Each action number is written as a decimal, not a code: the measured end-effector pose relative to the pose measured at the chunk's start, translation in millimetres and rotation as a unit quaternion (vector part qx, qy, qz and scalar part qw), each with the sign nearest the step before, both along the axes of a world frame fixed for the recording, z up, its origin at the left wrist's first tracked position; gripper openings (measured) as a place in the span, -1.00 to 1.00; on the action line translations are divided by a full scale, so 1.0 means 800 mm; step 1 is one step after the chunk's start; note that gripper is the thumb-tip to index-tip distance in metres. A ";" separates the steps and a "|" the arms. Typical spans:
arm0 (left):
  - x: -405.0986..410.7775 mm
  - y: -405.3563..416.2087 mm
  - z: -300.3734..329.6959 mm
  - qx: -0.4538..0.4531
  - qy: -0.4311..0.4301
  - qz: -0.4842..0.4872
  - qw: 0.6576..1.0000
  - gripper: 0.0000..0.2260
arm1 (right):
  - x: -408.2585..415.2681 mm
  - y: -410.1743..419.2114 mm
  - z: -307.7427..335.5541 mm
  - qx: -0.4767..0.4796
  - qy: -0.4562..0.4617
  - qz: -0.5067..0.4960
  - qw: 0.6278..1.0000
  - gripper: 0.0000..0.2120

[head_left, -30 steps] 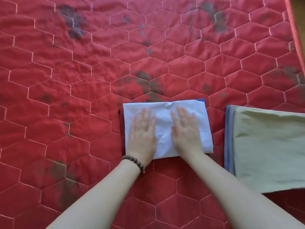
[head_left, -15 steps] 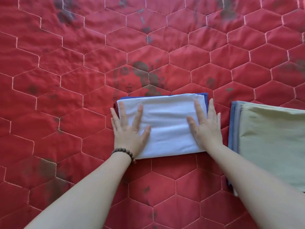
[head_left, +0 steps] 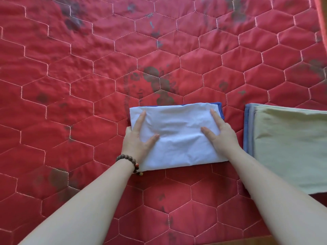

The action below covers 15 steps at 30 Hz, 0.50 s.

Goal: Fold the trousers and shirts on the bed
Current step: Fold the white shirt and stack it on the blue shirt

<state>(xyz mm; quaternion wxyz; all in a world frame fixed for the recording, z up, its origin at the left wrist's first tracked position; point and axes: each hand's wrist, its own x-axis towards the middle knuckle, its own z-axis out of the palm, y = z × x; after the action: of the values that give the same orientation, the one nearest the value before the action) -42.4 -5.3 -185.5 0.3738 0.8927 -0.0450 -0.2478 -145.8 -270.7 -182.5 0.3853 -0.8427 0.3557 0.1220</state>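
A folded white garment (head_left: 178,138) lies on the red quilted bed cover (head_left: 85,96), with the blue edge (head_left: 220,107) of another folded piece showing beneath it at the far right corner. My left hand (head_left: 137,138) grips its left side, thumb and one finger on top, the other fingers hidden at the edge. My right hand (head_left: 221,133) grips the right side the same way. The cloth between the hands is creased. A bead bracelet (head_left: 129,160) is on my left wrist.
To the right lies a stack of folded clothes (head_left: 292,149), pale yellow-green on top with blue-grey layers along its left edge. The bed's edge (head_left: 322,18) runs down the far right. Dark printed patches mark the cover.
My hands went from pressing flat near the garment's middle, to its two sides, and now hold its left and right edges. The cloth has wrinkled between them.
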 end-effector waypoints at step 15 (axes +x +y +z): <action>-0.088 -0.088 0.138 -0.063 -0.058 -0.053 0.995 -0.19 | -0.126 -0.047 0.168 -0.045 -0.097 -0.101 0.989 -0.42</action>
<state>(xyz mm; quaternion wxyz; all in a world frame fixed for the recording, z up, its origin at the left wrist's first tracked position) -112.7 -76.0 -74.9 0.4126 0.8764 -0.1300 -0.2115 -246.5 -308.6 -47.9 0.3899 -0.8270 0.4047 -0.0160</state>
